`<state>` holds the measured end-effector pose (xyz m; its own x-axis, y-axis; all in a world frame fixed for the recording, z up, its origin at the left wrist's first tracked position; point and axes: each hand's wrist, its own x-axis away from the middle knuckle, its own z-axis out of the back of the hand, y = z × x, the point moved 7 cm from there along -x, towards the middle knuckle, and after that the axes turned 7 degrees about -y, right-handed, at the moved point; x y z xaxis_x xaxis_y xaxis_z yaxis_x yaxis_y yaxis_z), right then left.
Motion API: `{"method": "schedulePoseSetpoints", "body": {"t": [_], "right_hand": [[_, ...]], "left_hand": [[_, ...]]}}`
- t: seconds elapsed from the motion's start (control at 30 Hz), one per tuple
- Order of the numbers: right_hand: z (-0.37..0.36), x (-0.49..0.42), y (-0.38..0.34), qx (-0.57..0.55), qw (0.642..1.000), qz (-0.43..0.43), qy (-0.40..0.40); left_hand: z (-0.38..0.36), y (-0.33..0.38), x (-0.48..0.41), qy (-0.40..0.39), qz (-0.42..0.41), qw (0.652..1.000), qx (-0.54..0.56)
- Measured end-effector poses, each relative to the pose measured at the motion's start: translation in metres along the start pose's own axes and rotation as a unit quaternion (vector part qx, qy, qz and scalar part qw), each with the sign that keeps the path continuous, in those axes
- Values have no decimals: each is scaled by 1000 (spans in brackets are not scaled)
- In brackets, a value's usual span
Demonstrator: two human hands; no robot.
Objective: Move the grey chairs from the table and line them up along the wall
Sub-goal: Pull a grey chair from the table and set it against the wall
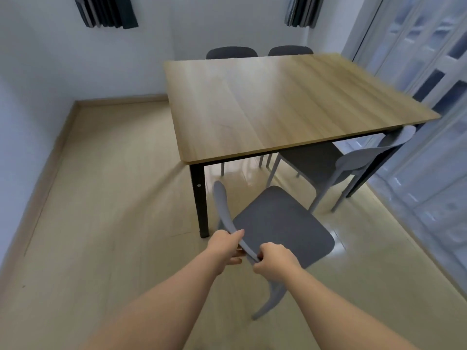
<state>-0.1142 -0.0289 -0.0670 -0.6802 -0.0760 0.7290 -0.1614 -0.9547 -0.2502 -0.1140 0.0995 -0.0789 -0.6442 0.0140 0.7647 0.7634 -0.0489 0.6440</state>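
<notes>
A grey chair [280,223] stands pulled out from the near side of the wooden table [278,102], its curved backrest toward me. My left hand [226,247] grips the top of the backrest, and my right hand [274,258] grips it just beside. A second grey chair [321,164] sits tucked under the table's near right corner. Two more grey chairs [231,53] [290,50] show only their backrests behind the table's far edge. The picture is blurred by motion.
A white wall [38,109] with a wooden skirting board runs along the left, with open wooden floor [113,185] beside it. White panelled doors [429,122] stand close on the right. A black table leg [199,195] is just left of the held chair.
</notes>
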Motion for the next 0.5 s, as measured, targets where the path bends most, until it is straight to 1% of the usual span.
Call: {"method": "schedulePoseSetpoints", "body": {"t": [0.07,0.1,0.13,0.2,0.27,0.37,0.43,0.5], "right_hand": [[-4,3,1,-68,997,-6,-37],[-4,5,2,-94,995,-10,-38],[-3,7,3,-115,993,-17,-33],[-2,8,6,-135,990,-30,-24],[-2,7,8,-133,990,-31,-25],[-4,0,11,-151,988,-11,-41],[-4,-5,17,-178,984,-5,-32],[-6,-7,25,-243,970,-5,-16]], "left_hand": [[4,2,-3,33,-16,991,-131],[5,3,-4,49,-21,985,-164],[5,3,-5,55,-19,984,-170],[0,-1,-6,49,-4,989,-140],[-6,-3,-5,37,15,993,-115],[-8,-4,-7,35,27,992,-117],[-8,-4,-6,43,32,993,-104],[-9,-7,-3,53,39,995,-78]]}}
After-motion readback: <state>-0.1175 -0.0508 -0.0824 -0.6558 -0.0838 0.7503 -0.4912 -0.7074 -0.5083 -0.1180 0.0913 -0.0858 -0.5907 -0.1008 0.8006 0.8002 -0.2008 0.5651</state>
